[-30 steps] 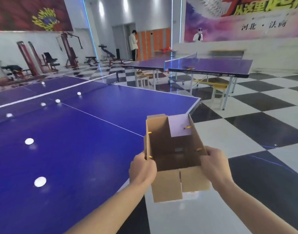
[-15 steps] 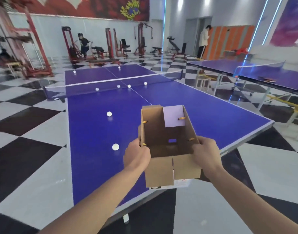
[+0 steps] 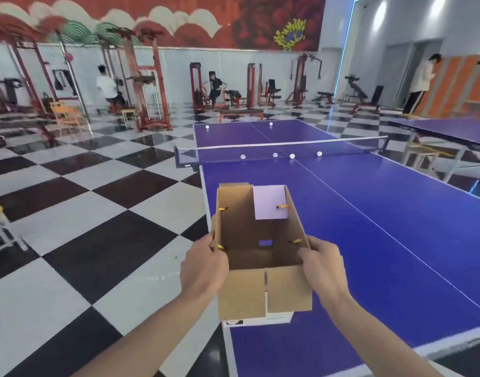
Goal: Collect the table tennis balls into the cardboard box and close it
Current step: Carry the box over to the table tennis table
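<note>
Left hand (image 3: 204, 268), right hand (image 3: 324, 263) gripping open cardboard box (image 3: 260, 268) between them, hovering over table (image 3: 396, 240) near-left corner.

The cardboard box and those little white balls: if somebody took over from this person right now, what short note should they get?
Left hand grips the left wall of the cardboard box; right hand grips the right wall. The box is open, flaps folded out, no balls visible inside, held at the near left corner of the table tennis table.
Balls: four lie by the net, at and; two lie on the far half, at and.
Done: box picked up and opened.
Left: collect all six balls visible, then close the flaps.
</note>
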The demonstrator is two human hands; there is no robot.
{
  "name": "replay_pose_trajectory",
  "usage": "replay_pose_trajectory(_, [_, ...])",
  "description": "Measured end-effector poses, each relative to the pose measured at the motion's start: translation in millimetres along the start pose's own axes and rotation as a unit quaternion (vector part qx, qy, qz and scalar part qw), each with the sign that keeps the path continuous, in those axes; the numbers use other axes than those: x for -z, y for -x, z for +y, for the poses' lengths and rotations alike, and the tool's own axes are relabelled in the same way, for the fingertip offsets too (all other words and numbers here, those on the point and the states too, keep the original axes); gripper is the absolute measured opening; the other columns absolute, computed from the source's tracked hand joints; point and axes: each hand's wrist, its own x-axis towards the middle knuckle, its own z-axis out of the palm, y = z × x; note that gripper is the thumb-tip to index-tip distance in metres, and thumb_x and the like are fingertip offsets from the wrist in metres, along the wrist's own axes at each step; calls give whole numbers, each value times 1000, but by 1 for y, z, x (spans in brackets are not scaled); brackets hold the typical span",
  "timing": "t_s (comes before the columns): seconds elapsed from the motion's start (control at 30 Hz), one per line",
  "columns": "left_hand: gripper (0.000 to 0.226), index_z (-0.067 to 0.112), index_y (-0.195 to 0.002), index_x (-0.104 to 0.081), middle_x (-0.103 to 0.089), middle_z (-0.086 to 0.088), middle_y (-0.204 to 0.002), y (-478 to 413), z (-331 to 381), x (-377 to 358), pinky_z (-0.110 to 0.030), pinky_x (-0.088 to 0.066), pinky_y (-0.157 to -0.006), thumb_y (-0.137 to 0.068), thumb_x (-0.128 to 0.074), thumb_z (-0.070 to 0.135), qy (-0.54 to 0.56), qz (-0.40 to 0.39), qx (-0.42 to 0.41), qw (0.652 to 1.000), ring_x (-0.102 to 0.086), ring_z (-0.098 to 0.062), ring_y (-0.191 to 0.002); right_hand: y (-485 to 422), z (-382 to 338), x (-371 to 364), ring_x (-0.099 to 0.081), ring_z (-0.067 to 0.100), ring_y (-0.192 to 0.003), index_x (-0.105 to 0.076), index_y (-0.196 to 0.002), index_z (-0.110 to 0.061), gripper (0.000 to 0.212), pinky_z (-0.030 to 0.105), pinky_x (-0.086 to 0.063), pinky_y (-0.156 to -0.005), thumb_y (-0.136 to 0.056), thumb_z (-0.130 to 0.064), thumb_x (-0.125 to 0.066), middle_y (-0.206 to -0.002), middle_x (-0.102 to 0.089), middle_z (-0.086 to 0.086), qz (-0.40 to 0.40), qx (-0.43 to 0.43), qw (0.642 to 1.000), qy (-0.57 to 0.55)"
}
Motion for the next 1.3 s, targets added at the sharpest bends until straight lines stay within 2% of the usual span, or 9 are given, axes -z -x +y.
replay_pose_trajectory(0.17, [23, 25, -60, -46, -55, 1, -68, -49, -33, 49, -31, -34, -56, -72, -41, 5, -26, 19, 20, 999, -50, -25, -64, -15, -35, -66, -63, 20, -68, -69, -79, -21, 26, 32, -48, -56, -87, -13, -45, -73, -69, 0, -33, 18, 999, -6])
replay_pose_trajectory(0.27, [20, 21, -59, -46, -57, -1, -65, -76, -46, 66, -28, -32, -51, -69, -41, 4, -25, 28, 35, 999, -52, -24, -61, -26, -52, -96, -61, 20, -67, -69, -81, -19, 25, 31, -47, -57, -88, -13, -45, -73, -68, 2, -45, 23, 999, -6])
replay_pose_trajectory(0.37, [19, 18, -63, -50, -60, -4, -67, -105, -57, 73, -30, -39, -54, -71, -42, 4, -23, 34, 38, 998, -57, -27, -67, -41, -64, -121, -63, 21, -71, -68, -82, -19, 25, 35, -51, -61, -90, -13, -45, -75, -68, 3, -54, 26, 998, -6])
replay_pose_trajectory(0.5, [21, 21, -66, -54, -62, -4, -71, -151, -72, 73, -33, -45, -62, -74, -42, 5, -10, 27, 38, 999, -60, -29, -73, -74, -72, -151, -57, 14, -63, -66, -82, -18, 23, 25, -41, -51, -90, -13, -45, -72, -65, 1, -61, 32, 998, 3])
replay_pose_trajectory(0.6, [22, 20, -63, -53, -60, -5, -70, -196, -81, 65, -33, -40, -59, -72, -41, 4, 7, 14, 42, 999, -57, -30, -71, -110, -77, -176, -55, 12, -63, -64, -85, -18, 19, 23, -36, -48, -92, -15, -46, -72, -63, -1, -58, 33, 998, 15])
replay_pose_trajectory(0.73, [14, 10, -70, -53, -57, -6, -67, -255, -84, 56, -31, -34, -55, -71, -41, 2, 0, -4, 33, 999, -49, -27, -62, -158, -85, -209, -59, 15, -69, -64, -89, -16, 19, 24, -41, -51, -95, -19, -46, -79, -65, 3, -45, 21, 999, 2])
replay_pose_trajectory(0.83, [15, 13, -64, -51, -54, -1, -59, -315, -76, 51, -29, -30, -49, -69, -42, 2, -26, -5, 26, 999, -46, -24, -56, -202, -96, -234, -56, 15, -65, -65, -86, -14, 22, 24, -38, -50, -94, -16, -45, -78, -65, 5, -27, 5, 1000, -2])
replay_pose_trajectory(0.97, [22, 19, -63, -56, -60, -1, -64, -389, -65, 44, -28, -33, -50, -70, -42, 3, -34, -9, 8, 999, -55, -23, -64, -257, -112, -262, -56, 16, -67, -65, -83, -15, 24, 26, -41, -53, -93, -15, -43, -77, -65, 4, -12, 1, 1000, -14])
replay_pose_trajectory(1.3, [27, 21, -57, -52, -53, 1, -57, -533, -52, 8, -26, -28, -50, -75, -43, 3, -9, -33, -23, 999, -49, -23, -57, -372, -138, -312, -66, 22, -80, -68, -99, -16, 23, 40, -57, -70, -94, -16, -45, -87, -69, 4, 28, -23, 999, -22])
